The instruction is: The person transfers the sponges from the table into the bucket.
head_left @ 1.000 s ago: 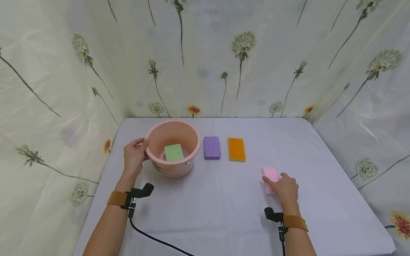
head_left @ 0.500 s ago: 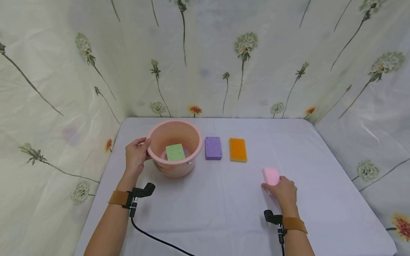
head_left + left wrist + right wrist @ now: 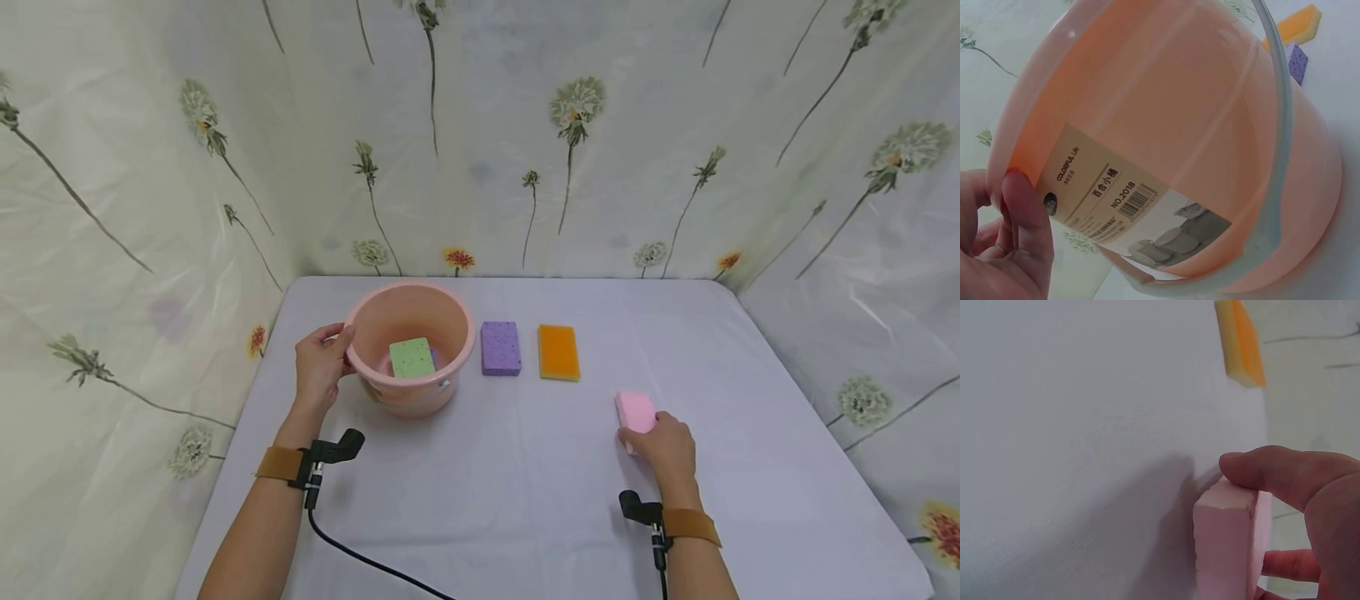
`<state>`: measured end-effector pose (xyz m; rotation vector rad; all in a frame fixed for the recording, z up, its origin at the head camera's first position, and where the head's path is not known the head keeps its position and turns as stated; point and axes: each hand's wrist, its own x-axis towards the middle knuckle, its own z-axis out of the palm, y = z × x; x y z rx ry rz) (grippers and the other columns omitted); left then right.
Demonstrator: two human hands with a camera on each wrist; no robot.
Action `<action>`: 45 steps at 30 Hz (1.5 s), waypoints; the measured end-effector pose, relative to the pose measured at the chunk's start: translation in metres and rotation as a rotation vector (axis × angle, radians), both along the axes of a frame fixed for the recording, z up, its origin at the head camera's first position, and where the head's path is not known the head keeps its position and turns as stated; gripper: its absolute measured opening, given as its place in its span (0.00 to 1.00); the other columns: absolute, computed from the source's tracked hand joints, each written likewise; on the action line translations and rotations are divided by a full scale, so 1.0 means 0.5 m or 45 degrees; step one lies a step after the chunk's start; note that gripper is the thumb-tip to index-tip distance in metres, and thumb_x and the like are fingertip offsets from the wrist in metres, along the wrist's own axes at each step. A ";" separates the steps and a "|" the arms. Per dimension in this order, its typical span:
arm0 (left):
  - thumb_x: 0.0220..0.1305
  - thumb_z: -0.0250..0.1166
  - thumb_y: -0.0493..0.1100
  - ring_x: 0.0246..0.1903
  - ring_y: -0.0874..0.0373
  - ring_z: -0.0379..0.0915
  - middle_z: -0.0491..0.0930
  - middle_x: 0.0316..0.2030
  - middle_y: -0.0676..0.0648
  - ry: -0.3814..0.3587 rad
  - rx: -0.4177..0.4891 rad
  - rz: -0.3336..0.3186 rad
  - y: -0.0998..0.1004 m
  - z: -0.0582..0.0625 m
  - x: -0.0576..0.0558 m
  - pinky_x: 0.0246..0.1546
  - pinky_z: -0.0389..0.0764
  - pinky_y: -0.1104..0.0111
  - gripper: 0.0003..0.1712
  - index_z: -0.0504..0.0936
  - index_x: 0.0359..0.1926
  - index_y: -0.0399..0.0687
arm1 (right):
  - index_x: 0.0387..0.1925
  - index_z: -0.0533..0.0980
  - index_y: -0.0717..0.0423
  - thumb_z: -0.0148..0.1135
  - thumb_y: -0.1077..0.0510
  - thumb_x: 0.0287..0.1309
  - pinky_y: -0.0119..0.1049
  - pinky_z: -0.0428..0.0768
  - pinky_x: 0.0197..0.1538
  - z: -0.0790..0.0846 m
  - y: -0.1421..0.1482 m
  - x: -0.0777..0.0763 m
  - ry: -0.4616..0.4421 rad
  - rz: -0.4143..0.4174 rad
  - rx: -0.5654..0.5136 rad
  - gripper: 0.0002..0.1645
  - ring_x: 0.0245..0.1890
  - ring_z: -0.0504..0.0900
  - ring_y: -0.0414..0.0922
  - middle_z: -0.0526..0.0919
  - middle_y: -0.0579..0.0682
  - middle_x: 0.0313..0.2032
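Observation:
A pink bucket (image 3: pixel 412 404) stands at the left of the table. My left hand (image 3: pixel 321 367) pinches its rim, thumb inside and fingers outside, as the left wrist view shows up close. Inside the bucket lies a speckled green sponge (image 3: pixel 411 358), with a bit of purple (image 3: pixel 433 357) showing beside it. On the right, my right hand (image 3: pixel 670 448) grips a pink sponge (image 3: pixel 634 412) near its close end. In the right wrist view the thumb lies on one side of the pink sponge (image 3: pixel 1225 550) and fingertips on the other.
A purple sponge (image 3: pixel 500 348) lies just right of the bucket, and an orange sponge (image 3: pixel 558 352) lies beyond it. The bucket's handle (image 3: pixel 1282 125) hangs down its near side. A black cable (image 3: pixel 375 565) trails from the left wrist camera across the white table (image 3: pixel 495 500).
My right hand has closed in on the pink sponge, its thumb sliding toward the near end and its fingers drawing in. The left hand keeps its hold on the bucket's rim.

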<state>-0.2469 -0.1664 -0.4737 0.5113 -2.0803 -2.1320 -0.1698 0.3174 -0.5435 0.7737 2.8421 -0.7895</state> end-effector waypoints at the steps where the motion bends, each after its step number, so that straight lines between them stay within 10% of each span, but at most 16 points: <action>1: 0.69 0.64 0.46 0.16 0.65 0.74 0.75 0.28 0.46 -0.002 -0.002 0.000 0.000 0.000 0.000 0.21 0.82 0.73 0.23 0.77 0.59 0.35 | 0.63 0.62 0.78 0.66 0.48 0.56 0.64 0.71 0.60 0.003 -0.001 -0.002 -0.002 0.003 0.000 0.45 0.52 0.69 0.68 0.69 0.77 0.55; 45: 0.69 0.64 0.44 0.17 0.65 0.75 0.78 0.36 0.35 0.031 0.046 -0.009 -0.004 -0.004 -0.004 0.18 0.80 0.75 0.24 0.77 0.59 0.33 | 0.65 0.64 0.75 0.66 0.46 0.57 0.57 0.79 0.54 0.202 -0.152 -0.093 0.153 0.333 0.001 0.45 0.48 0.75 0.63 0.73 0.73 0.57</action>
